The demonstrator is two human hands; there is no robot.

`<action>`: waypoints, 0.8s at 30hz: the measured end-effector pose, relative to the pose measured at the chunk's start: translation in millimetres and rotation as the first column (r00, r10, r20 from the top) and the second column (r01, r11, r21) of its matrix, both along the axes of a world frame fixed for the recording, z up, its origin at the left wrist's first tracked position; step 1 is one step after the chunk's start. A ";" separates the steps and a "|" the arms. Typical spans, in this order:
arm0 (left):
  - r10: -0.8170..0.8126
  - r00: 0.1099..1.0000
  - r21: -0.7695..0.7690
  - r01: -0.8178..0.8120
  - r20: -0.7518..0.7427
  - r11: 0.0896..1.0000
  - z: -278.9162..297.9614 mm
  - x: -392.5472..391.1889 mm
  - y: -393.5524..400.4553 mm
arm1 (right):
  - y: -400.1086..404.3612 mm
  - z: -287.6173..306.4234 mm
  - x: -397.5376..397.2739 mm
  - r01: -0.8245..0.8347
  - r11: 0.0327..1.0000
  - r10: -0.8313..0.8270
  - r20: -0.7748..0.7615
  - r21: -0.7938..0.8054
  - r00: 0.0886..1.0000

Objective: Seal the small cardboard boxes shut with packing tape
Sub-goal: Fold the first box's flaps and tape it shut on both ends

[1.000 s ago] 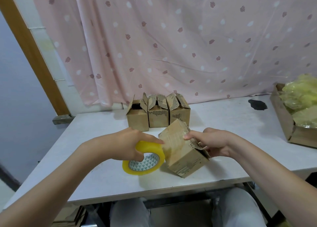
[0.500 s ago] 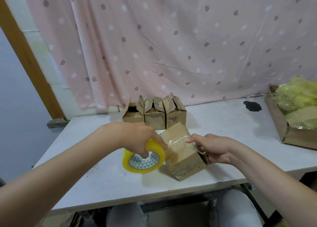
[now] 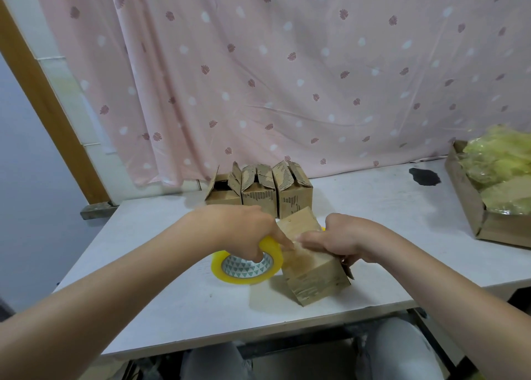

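Cardboard box (image 3: 313,276) lies under the gripping right hand (image 3: 342,237); left hand (image 3: 244,230) grips the tape roll (image 3: 247,267) beside it.

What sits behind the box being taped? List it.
Behind the tilted box stand three small boxes in a row, flaps up and unsealed, with the pink curtain beyond. The left hand covers their lower fronts; their contents aren't visible.
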State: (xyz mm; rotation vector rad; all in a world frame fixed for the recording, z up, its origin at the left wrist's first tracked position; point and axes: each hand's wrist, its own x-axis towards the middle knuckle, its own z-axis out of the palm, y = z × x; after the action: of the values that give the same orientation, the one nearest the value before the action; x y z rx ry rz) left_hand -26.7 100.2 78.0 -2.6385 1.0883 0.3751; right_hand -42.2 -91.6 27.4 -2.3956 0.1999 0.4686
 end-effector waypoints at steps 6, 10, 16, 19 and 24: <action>0.003 1.000 -0.039 -0.003 -0.012 0.999 -0.2 1.7 -3.0 | -2.3 2.9 1.6 0.048 0.997 -0.044 -0.065 0.062 0.997; 0.048 0.999 -0.156 -0.046 0.007 0.987 7.2 3.8 7.4 | -14.4 -8.2 7.5 0.119 0.978 -0.106 -0.084 0.173 0.991; 0.100 0.994 -0.292 -0.111 -0.051 0.950 -2.0 -0.3 24.6 | -23.6 -17.5 10.2 0.166 0.947 -0.133 -0.134 0.276 0.982; 0.115 0.991 -0.308 -0.131 -0.071 0.942 -8.4 1.2 27.9 | -25.1 -16.1 8.7 0.183 0.930 -0.137 -0.163 0.318 0.977; 0.171 0.975 -0.249 -0.202 -0.139 0.947 -20.3 3.0 40.4 | -26.8 -16.2 7.8 0.182 0.922 -0.127 -0.177 0.341 0.976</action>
State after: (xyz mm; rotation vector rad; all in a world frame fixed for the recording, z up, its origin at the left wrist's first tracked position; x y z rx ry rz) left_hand -23.8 140.7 57.8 -3.0013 0.9827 0.4562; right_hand -34.5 -118.4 11.2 -1.9734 0.3401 0.5611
